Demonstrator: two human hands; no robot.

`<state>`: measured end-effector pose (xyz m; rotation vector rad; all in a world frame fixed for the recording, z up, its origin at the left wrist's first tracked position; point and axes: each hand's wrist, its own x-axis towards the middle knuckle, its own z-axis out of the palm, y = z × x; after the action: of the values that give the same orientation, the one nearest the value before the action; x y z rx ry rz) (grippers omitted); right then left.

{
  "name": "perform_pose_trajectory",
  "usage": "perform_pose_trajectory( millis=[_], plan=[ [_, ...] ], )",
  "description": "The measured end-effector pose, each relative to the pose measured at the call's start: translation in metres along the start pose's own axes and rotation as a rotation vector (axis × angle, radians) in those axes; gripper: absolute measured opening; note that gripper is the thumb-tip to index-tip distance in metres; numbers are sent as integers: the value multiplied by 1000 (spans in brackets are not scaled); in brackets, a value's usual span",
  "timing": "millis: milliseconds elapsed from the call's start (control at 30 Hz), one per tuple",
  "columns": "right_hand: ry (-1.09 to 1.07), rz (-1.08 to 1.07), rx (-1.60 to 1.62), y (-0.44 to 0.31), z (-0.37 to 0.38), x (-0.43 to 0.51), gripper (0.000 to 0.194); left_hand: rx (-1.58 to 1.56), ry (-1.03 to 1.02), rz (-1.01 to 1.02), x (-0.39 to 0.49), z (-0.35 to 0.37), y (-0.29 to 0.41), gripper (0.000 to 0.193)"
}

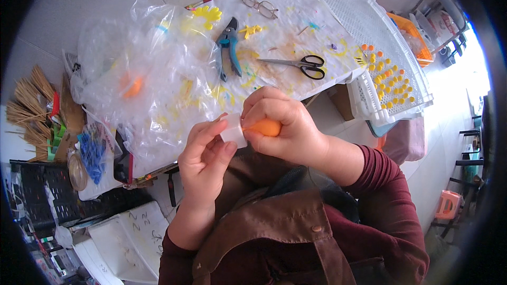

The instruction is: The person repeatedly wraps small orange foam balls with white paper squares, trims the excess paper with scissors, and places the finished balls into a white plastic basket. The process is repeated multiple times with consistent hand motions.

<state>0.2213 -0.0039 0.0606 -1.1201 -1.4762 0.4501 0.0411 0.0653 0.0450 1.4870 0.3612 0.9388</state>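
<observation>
My left hand (208, 154) holds a small white block-like piece (234, 131) between thumb and fingers. An orange rounded lump of soft material (267, 127) is in my right hand (283, 124), its narrow end touching the white piece. Beyond my hands, black-handled scissors (295, 63) and blue-handled pruning shears (231, 49) lie on the paint-stained table cover (273, 47). A yellow star-like piece (250, 31), a yellow flower-shaped piece (208, 16) and eyeglasses (260, 5) are farther back. Clear plastic bags (158, 63) cover the left side, with an orange lump (133, 87) under the plastic.
A white perforated tray (356, 12) at the right bears many small yellow and orange round pieces (390, 81). Behind it stands an orange basket (425, 53). Bundled thin sticks (31, 107), a bag of blue pieces (93, 154) and a white foam box (130, 237) are at the left.
</observation>
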Motion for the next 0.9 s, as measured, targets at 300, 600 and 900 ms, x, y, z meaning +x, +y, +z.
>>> perform_pose_trajectory(
  millis=[300,600,900],
  plan=[
    [-193,425,561,-6,-19,10,24,-161,90,-104,0,12,6,48],
    [-95,149,125,-18,-17,-2,27,63,-25,17,-6,12,14,48],
    [-28,-95,-42,-13,-8,-5,19,-52,-25,-6,-8,10,11,45]
  ],
)
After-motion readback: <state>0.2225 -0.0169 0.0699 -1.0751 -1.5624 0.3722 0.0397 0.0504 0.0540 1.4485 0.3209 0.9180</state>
